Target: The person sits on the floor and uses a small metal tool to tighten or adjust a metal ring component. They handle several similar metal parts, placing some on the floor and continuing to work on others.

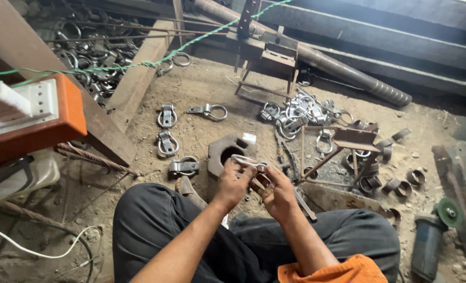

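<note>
1. Head view: a person sits on the dirt floor (217,99) in dark trousers, knees drawn up, both forearms reaching forward to the middle of the scene.
2. The left hand (232,183) and the right hand (276,189) meet over the knees and together hold a small shiny metal ring clamp (247,162); the left fingers pinch its left end, the right fingers close on its right end.
3. The clamp sits at the centre of the picture, raised off the ground, just in front of a rusty hexagonal steel block with a round hole (228,152), which lies at 12 o'clock from the hands.
4. At 10 o'clock from the hands, four finished silver ring clamps (166,116) lie spread apart on the dirt.
5. At 1 o'clock, a heap of the same shiny clamps (296,116) rests beside a small rusty metal stand (354,140).
6. At 3 o'clock, dark curved steel strap pieces (395,186) are scattered over the ground.
7. At 4 o'clock, near the lower right corner, a blue-grey angle grinder with a green disc (433,236) lies on its side.
8. At 9 o'clock, an orange and white box (31,112) sits at the left edge, under a green cord (144,64).
</note>
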